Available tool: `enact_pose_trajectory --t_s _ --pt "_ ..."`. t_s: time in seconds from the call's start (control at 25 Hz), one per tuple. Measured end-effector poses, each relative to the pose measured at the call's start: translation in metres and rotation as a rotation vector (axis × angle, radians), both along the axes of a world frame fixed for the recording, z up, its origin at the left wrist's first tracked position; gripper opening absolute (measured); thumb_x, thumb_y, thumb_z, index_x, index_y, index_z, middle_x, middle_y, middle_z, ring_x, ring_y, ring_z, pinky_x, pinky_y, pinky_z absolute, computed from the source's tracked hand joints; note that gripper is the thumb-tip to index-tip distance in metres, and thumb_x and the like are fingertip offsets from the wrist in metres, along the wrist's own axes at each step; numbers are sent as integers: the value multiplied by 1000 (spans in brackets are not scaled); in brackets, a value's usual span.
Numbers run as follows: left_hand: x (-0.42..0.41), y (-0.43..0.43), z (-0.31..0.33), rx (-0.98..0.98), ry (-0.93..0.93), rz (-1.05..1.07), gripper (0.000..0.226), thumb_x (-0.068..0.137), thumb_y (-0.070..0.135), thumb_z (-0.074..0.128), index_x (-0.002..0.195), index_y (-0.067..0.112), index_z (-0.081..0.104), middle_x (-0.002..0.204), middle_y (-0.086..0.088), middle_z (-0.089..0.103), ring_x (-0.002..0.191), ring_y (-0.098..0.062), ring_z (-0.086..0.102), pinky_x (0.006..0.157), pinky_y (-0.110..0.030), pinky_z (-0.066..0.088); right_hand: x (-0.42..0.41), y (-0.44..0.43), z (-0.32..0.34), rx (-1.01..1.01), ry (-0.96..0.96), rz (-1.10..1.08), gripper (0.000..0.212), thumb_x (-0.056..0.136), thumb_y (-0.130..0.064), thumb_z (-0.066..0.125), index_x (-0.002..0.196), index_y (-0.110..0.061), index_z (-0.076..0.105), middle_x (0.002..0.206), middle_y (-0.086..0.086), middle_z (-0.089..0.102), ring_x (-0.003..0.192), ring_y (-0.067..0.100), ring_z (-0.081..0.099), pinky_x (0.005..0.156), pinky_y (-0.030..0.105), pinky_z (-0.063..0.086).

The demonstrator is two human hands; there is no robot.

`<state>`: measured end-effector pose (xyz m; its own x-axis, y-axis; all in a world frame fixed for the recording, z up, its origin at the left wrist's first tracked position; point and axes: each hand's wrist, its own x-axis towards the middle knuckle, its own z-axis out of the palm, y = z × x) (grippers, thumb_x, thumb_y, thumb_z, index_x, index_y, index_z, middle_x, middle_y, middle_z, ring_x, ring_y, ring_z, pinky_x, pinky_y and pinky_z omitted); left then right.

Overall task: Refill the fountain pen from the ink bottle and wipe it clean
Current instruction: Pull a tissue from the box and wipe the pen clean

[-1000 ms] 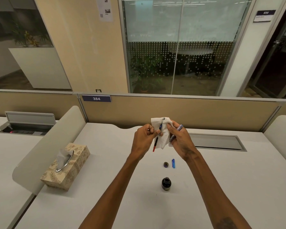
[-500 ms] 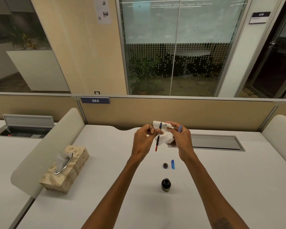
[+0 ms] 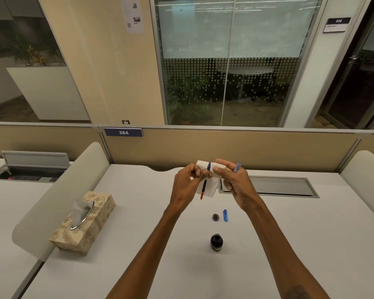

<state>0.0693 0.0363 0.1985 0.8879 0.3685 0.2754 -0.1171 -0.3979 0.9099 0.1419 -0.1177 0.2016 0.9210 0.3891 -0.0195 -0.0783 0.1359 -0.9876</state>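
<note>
While the ink bottle (image 3: 216, 242) stands uncapped low in the centre of the frame, I take the filling as done and the wiping as the step in hand. My left hand (image 3: 187, 186) pinches the inner part of the pen (image 3: 205, 181) between thumb and fingertips, holding it nearly upright at mid-frame, dark nib end up and red end down. My right hand (image 3: 235, 186) presses a white tissue (image 3: 209, 186) against the upper end of it, thumb and forefinger closed on the paper; the same hand also has a blue pen barrel (image 3: 237, 167) tucked between its outer fingers. Whether any ink marks the tissue I cannot tell from here.

On the white desk (image 3: 289, 234), between the hands and the bottle, lie the bottle cap (image 3: 215, 217) and, just beside it, a small blue pen cap (image 3: 225, 215). A patterned tissue box (image 3: 84, 223) sits at lower left, well apart.

By my judgement what is left is finishing the wipe, screwing the barrel back on, capping the pen and closing the bottle
</note>
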Motion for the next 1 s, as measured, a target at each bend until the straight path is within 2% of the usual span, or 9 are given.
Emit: enact_pose_trajectory --t_s 0.12,0.24,0.36,0.44,0.52,0.64,0.76,0.88,1.0 --pt "2 -1 0 36 -4 -21 36 90 28 68 68 23 41 81 1 66 80 -12 62 68 -17 53 2 -1 3 -60 -90 23 22 92 -23 65 111 -15 72 92 17 72 56 22 37 43 19 35" --pt "4 -2 0 57 -10 -22 37 90 26 68 66 23 40 81 -5 67 78 -12 63 69 -16 53 3 -1 4 -67 -142 72 23 95 -25 59 111 -13 70 94 17 72 61 30 37 46 24 34" --pt "4 -3 0 68 -19 -11 33 90 26 68 69 15 46 83 -5 68 80 -8 65 69 -12 53 2 -6 7 -35 -124 104 21 95 -21 59 109 -11 70 89 10 71 59 25 37 45 24 31" --pt "6 -4 -1 51 -31 8 30 90 27 69 79 2 56 86 -11 70 81 -14 67 70 -14 54 1 -9 11 -6 -92 119 20 95 -18 56 107 -10 71 89 6 71 64 18 49 47 25 31" --pt "8 -5 -2 21 -46 20 34 90 27 69 84 -5 58 85 -14 69 80 -22 66 70 -18 54 1 -9 13 14 -63 114 20 96 -17 55 105 -11 71 90 3 71 71 11 56 48 26 31" --pt "9 -8 2 -17 -57 24 35 90 25 70 75 -1 51 72 -9 62 69 -20 58 65 -26 52 -1 -10 14 50 -45 127 21 96 -20 56 108 -13 72 94 3 73 79 11 61 49 26 30" --pt "9 -9 8 -73 -43 37 40 87 22 72 65 12 40 59 9 48 56 -3 44 57 -18 43 1 -15 13 94 -38 183 29 97 -25 51 115 -13 71 106 9 71 89 14 64 46 22 30" --pt "10 -9 10 -108 -32 -6 43 85 25 75 63 18 39 56 12 45 57 -5 41 59 -25 42 6 -15 6 57 -63 156 27 95 -23 57 116 -14 70 102 8 73 88 32 52 48 24 31" --pt "11 -12 10 -96 -44 -26 45 84 27 76 62 21 37 56 12 45 59 -8 40 59 -28 41 11 -13 0 38 -72 127 25 88 -27 64 112 -22 71 98 3 74 89 35 43 60 27 33"
